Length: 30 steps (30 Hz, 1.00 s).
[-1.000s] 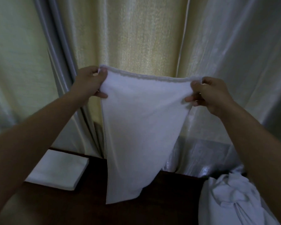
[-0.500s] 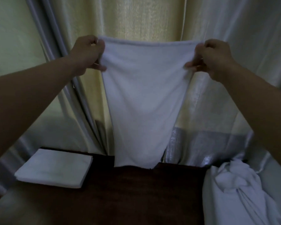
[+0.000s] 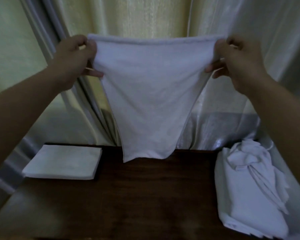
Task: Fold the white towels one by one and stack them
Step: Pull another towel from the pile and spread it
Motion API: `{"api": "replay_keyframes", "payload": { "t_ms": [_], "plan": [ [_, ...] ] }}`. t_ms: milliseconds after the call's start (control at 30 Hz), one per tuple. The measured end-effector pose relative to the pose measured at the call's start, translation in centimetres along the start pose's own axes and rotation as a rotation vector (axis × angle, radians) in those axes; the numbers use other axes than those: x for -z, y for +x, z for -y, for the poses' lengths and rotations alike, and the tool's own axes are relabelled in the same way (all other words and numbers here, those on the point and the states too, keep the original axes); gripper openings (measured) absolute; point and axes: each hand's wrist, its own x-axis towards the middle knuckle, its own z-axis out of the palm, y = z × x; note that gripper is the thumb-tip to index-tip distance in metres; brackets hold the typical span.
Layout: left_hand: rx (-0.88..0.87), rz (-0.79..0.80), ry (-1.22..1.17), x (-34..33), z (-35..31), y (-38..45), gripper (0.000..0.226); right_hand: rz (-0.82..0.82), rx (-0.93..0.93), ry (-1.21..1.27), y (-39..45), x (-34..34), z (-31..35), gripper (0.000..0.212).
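Towels wait on the dark worktop: a crumpled pile at the right edge, a folded stack at the far left. Above, the left hand and right hand each pinch a top corner of a hanging towel, its grip stretching the hem taut before the curtains.
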Motion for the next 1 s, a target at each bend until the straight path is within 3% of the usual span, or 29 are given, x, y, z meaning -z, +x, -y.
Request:
{"api": "replay_keyframes", "payload": {
  "t_ms": [200, 367, 667, 800, 1000],
  "plan": [
    [0.068, 0.031, 0.007, 1.0, 2.9, -10.3, 0.024, 0.072, -0.037, -0.047, -8.7, 2.0, -1.9, 0.033],
    [0.191, 0.061, 0.039, 0.5, 6.6, -19.5, 0.018, 0.141, -0.171, -0.115, -16.8, 2.9, -5.1, 0.019],
    [0.511, 0.183, 0.099, -1.3, 14.1, -34.3, 0.024, 0.354, -0.45, -0.235, -30.0, 3.9, -14.0, 0.019],
    [0.652, 0.25, 0.144, -1.8, 17.4, -37.6, 0.027, 0.395, -0.534, -0.289, -33.9, 3.9, -17.9, 0.023],
    [0.705, 0.267, 0.118, -3.0, 21.4, -36.4, 0.026, 0.372, -0.634, -0.332, -33.5, 2.2, -22.2, 0.023]
  ]
}}
